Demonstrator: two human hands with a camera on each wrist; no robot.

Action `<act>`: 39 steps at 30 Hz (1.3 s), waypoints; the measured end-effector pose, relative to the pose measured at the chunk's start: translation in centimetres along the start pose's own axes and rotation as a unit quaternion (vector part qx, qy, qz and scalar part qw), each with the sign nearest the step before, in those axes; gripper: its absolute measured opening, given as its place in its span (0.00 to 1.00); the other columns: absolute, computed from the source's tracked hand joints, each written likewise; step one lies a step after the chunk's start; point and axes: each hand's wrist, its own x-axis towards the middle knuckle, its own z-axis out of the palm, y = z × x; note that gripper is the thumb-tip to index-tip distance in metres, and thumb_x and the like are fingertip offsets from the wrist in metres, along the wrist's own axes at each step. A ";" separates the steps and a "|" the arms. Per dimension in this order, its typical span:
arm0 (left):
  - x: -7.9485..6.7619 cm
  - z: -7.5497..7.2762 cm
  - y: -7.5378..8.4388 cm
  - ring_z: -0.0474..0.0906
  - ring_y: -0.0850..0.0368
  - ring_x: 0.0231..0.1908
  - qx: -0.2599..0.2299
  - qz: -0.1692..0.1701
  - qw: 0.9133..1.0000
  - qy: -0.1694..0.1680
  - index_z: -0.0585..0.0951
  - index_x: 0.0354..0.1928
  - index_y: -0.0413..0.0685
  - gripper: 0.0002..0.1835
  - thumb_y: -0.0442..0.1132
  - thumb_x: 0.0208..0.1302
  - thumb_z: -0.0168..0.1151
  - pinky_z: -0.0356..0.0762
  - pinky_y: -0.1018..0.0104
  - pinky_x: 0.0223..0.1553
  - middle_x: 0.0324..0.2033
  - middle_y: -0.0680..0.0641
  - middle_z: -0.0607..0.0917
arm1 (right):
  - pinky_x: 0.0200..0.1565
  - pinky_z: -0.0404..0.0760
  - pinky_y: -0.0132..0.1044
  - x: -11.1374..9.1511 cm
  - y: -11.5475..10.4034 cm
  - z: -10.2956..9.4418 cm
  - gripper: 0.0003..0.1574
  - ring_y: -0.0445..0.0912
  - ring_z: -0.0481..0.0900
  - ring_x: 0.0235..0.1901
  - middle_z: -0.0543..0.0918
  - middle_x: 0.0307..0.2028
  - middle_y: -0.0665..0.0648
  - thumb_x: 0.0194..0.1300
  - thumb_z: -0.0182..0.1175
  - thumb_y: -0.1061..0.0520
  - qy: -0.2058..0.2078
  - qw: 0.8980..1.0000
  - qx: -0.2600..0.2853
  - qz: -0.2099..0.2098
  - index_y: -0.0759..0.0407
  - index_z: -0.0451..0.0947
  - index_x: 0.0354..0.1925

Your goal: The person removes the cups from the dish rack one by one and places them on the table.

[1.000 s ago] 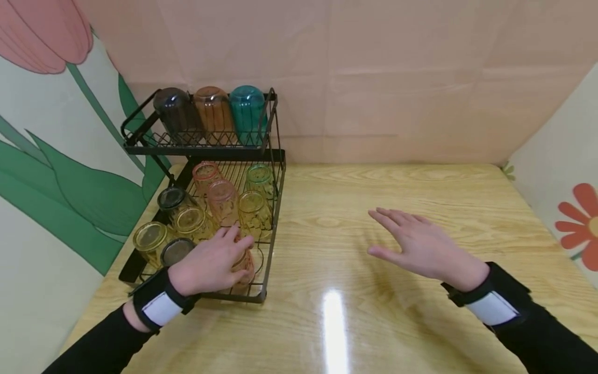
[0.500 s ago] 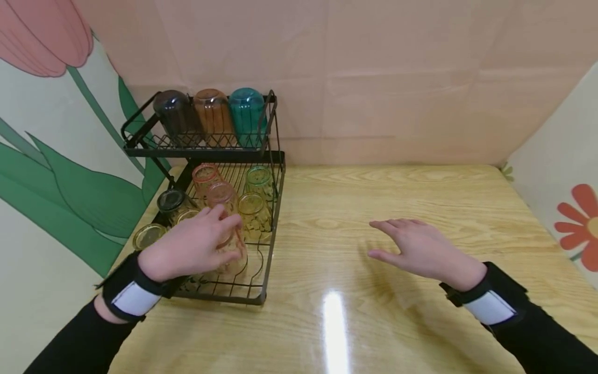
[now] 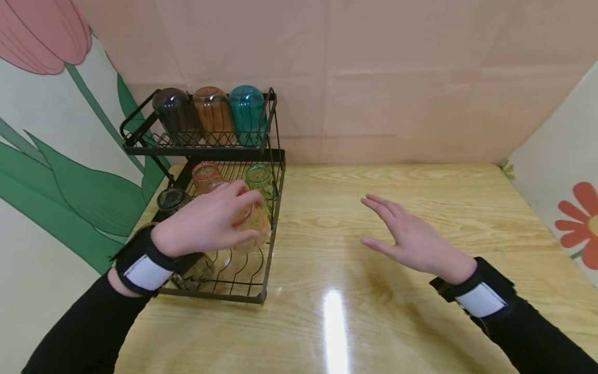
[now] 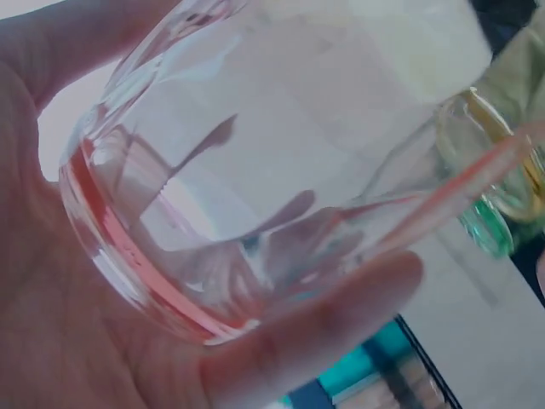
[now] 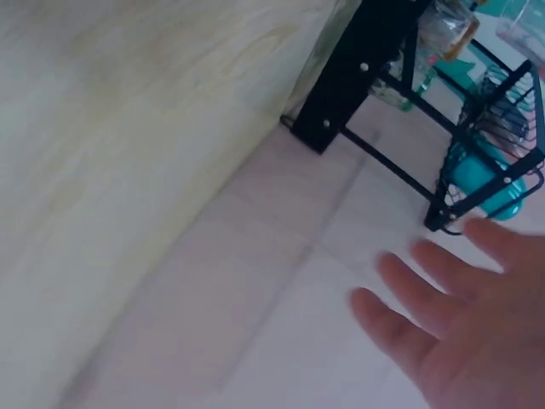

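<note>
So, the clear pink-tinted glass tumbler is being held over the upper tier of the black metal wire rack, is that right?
Wrong tier: the tumbler is held over the lower tier of the black metal wire rack, as the head view shows.

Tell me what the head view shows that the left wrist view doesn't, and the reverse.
Only the head view shows the whole right hand, the pale wooden tabletop, the dark grey rounded glass tumbler and the red-petalled flower on the white wall.

Only the left wrist view shows the palm of the left hand.

Both show that hand gripping the pink-tinted clear glass cup, with the green-tinted clear glass cup beyond.
</note>
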 end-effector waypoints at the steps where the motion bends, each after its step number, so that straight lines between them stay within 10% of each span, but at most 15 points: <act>1: 0.4 0.0 0.1 0.63 0.58 0.27 -0.005 0.008 1.000 0.000 0.72 0.48 0.53 0.23 0.55 0.53 0.63 0.63 0.68 0.23 0.31 0.53 0.68 | 0.52 0.64 0.54 0.2 -0.1 0.1 0.47 0.52 0.54 0.62 0.51 0.67 0.53 0.60 0.53 0.37 0.008 1.000 0.019 -0.002 0.43 0.43 0.69; 7: 3.1 0.2 1.5 0.64 0.60 0.32 -0.024 0.032 0.999 0.000 0.71 0.51 0.54 0.25 0.55 0.53 0.62 0.66 0.71 0.22 0.37 0.53 0.69 | 0.57 0.54 0.56 1.7 -0.9 1.3 0.43 0.49 0.47 0.65 0.47 0.68 0.49 0.66 0.51 0.56 0.061 0.969 0.239 -0.016 0.44 0.39 0.69; 12: 5.4 0.3 2.6 0.64 0.61 0.35 -0.023 0.057 0.998 0.006 0.70 0.53 0.55 0.26 0.57 0.54 0.60 0.67 0.71 0.26 0.40 0.53 0.69 | 0.55 0.54 0.59 3.2 -2.2 2.4 0.31 0.54 0.49 0.64 0.49 0.67 0.52 0.72 0.36 0.55 0.087 0.883 0.462 -0.007 0.44 0.42 0.69; 19: 8.2 1.0 3.8 0.64 0.63 0.34 -0.040 0.101 0.994 0.009 0.68 0.55 0.56 0.28 0.58 0.54 0.59 0.67 0.73 0.28 0.39 0.54 0.69 | 0.57 0.54 0.54 5.0 -3.6 3.8 0.35 0.55 0.49 0.63 0.48 0.67 0.58 0.69 0.24 0.37 0.053 0.686 0.726 0.020 0.45 0.40 0.70; 22: 9.0 1.4 4.3 0.64 0.64 0.34 -0.047 0.113 0.992 0.007 0.68 0.55 0.58 0.28 0.58 0.54 0.60 0.67 0.74 0.29 0.39 0.54 0.69 | 0.54 0.61 0.45 5.5 -4.2 4.8 0.38 0.49 0.59 0.57 0.58 0.62 0.56 0.66 0.27 0.32 0.027 0.576 0.816 0.027 0.45 0.42 0.69; 26: 9.7 1.8 4.8 0.64 0.62 0.35 -0.069 0.127 0.989 0.005 0.70 0.54 0.54 0.27 0.55 0.54 0.61 0.66 0.73 0.32 0.38 0.53 0.67 | 0.58 0.56 0.50 5.7 -5.3 6.3 0.42 0.49 0.64 0.55 0.67 0.56 0.54 0.62 0.36 0.28 -0.018 0.403 0.914 0.028 0.44 0.48 0.68; 29: 9.8 2.2 4.9 0.64 0.61 0.35 -0.077 0.126 0.989 0.003 0.69 0.53 0.54 0.27 0.55 0.54 0.61 0.67 0.73 0.30 0.38 0.53 0.66 | 0.60 0.46 0.56 5.7 -6.1 7.2 0.42 0.52 0.59 0.60 0.66 0.59 0.54 0.59 0.39 0.26 -0.045 0.330 0.943 0.030 0.43 0.55 0.66; 33: 9.8 2.5 4.8 0.63 0.61 0.35 -0.077 0.121 0.990 -0.002 0.69 0.53 0.55 0.27 0.55 0.54 0.61 0.67 0.73 0.29 0.37 0.53 0.65 | 0.57 0.57 0.54 5.7 -6.8 7.8 0.39 0.52 0.65 0.56 0.71 0.56 0.55 0.59 0.40 0.27 -0.057 0.300 0.952 0.036 0.51 0.73 0.52; 39: 9.6 2.9 4.8 0.63 0.62 0.36 -0.079 0.119 0.990 0.002 0.70 0.53 0.54 0.27 0.55 0.54 0.62 0.67 0.73 0.29 0.38 0.54 0.65 | 0.41 0.72 0.38 5.9 -7.1 7.7 0.35 0.46 0.73 0.40 0.76 0.42 0.54 0.59 0.45 0.29 -0.044 0.289 0.954 0.069 0.56 0.75 0.43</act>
